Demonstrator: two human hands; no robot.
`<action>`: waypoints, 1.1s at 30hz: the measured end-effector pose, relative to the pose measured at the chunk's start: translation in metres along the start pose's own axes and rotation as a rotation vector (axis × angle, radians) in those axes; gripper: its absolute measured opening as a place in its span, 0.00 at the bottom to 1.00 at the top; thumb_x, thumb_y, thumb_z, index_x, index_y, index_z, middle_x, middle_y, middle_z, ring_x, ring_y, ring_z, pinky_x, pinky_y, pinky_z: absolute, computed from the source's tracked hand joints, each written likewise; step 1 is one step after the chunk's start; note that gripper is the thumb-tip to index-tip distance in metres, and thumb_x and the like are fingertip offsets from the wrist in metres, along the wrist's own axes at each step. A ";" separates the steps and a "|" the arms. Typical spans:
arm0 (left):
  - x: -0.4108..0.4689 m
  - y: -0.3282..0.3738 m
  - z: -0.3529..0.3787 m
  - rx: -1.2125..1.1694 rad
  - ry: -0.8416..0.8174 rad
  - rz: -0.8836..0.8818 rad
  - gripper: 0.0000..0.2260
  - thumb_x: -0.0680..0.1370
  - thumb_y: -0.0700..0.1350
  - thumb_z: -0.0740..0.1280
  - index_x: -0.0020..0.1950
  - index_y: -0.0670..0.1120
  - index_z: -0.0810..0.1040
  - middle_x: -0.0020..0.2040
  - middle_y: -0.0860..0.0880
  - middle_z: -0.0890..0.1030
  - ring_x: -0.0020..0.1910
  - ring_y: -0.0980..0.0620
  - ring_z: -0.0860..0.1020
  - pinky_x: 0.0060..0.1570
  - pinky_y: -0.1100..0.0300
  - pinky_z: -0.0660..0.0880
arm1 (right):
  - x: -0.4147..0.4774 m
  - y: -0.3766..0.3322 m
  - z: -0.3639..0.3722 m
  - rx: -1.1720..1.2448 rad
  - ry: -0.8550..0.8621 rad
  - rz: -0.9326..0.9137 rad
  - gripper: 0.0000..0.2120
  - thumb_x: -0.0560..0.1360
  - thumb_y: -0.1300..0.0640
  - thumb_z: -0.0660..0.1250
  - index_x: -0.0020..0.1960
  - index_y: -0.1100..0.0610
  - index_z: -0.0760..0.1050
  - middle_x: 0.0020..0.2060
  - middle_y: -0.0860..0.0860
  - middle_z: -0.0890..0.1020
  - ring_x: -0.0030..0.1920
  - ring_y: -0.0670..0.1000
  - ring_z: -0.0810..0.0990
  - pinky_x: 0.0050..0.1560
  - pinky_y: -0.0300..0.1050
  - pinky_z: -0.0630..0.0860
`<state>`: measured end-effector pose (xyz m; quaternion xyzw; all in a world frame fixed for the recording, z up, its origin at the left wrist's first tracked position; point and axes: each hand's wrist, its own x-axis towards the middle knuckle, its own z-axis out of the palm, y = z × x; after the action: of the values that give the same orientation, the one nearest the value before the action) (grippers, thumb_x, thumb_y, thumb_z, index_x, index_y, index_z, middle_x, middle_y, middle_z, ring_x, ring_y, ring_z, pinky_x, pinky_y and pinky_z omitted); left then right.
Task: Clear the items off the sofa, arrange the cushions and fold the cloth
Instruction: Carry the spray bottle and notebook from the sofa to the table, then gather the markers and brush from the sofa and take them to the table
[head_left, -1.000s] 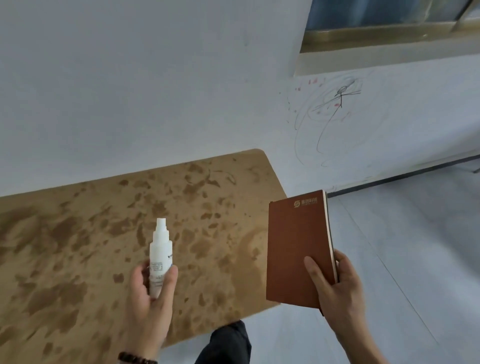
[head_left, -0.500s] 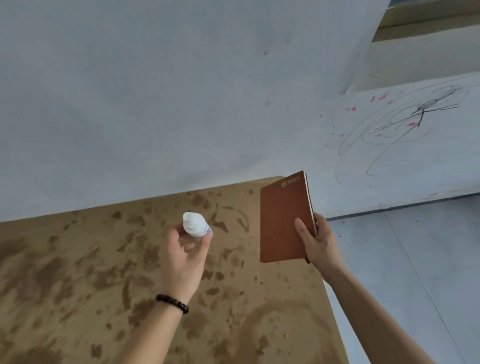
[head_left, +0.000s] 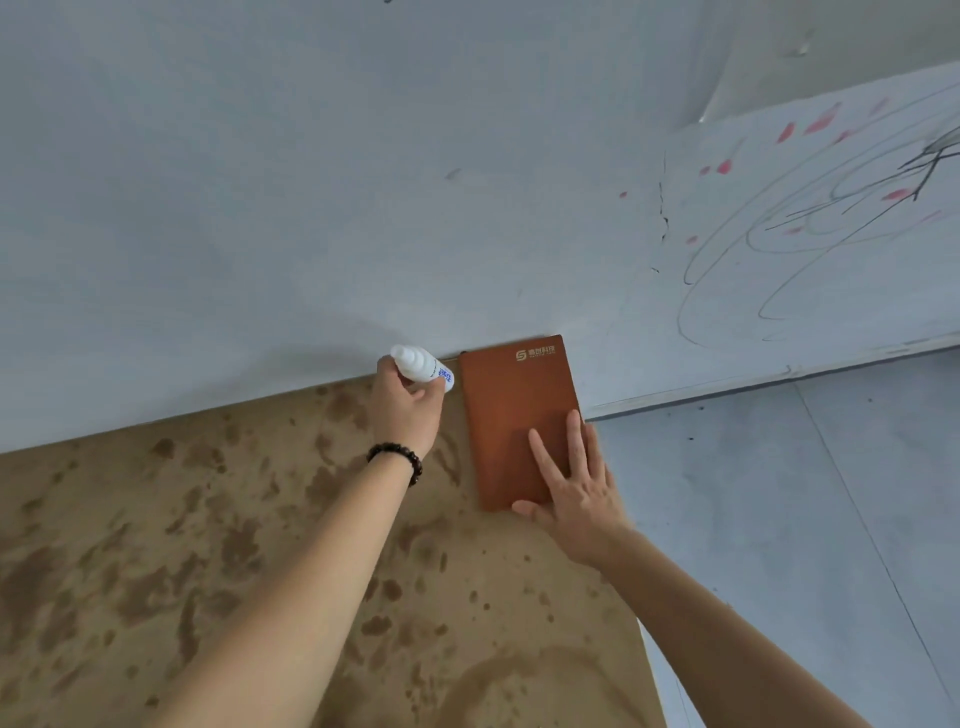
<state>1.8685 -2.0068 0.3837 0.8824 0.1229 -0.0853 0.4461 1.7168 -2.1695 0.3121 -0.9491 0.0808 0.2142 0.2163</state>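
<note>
A brown notebook (head_left: 514, 415) lies flat on the far right corner of the stained tan table (head_left: 208, 545), its top edge against the wall. My right hand (head_left: 571, 483) rests on its lower right part with the fingers spread flat. My left hand (head_left: 408, 410) is closed around a small white spray bottle (head_left: 421, 365), held tilted at the table's back edge just left of the notebook. No sofa, cushions or cloth are in view.
A pale wall (head_left: 363, 182) rises right behind the table, with pen scribbles and red marks at the right. Grey floor (head_left: 805, 493) lies beyond the table's right edge. A dark bead bracelet (head_left: 397, 457) is on my left wrist.
Both hands reached forward to the table's far corner. The notebook went from being held upright in the air to lying flat on the table. The bottle moved up to the wall.
</note>
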 end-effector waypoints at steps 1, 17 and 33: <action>0.006 0.000 0.006 0.027 0.001 -0.005 0.12 0.73 0.44 0.70 0.53 0.51 0.71 0.48 0.53 0.80 0.43 0.58 0.80 0.41 0.62 0.71 | 0.001 0.002 0.001 -0.012 0.004 -0.005 0.41 0.76 0.29 0.53 0.77 0.40 0.32 0.72 0.53 0.22 0.77 0.60 0.31 0.76 0.57 0.48; -0.071 -0.020 -0.076 0.064 -0.116 0.235 0.20 0.79 0.51 0.65 0.70 0.48 0.69 0.67 0.54 0.72 0.64 0.57 0.70 0.60 0.61 0.67 | -0.041 -0.051 -0.047 0.100 0.042 0.069 0.28 0.82 0.45 0.57 0.79 0.46 0.53 0.79 0.57 0.50 0.78 0.61 0.45 0.75 0.59 0.53; -0.396 -0.132 -0.275 -0.379 0.320 -0.055 0.20 0.78 0.51 0.65 0.69 0.51 0.70 0.60 0.57 0.78 0.58 0.64 0.75 0.53 0.66 0.70 | -0.326 -0.122 -0.028 0.642 0.365 -0.116 0.18 0.75 0.41 0.60 0.64 0.34 0.67 0.60 0.37 0.77 0.60 0.40 0.76 0.64 0.50 0.74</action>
<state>1.4627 -1.7649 0.5469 0.7817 0.2299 0.0681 0.5758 1.4653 -2.0531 0.5246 -0.8586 0.1271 -0.0074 0.4965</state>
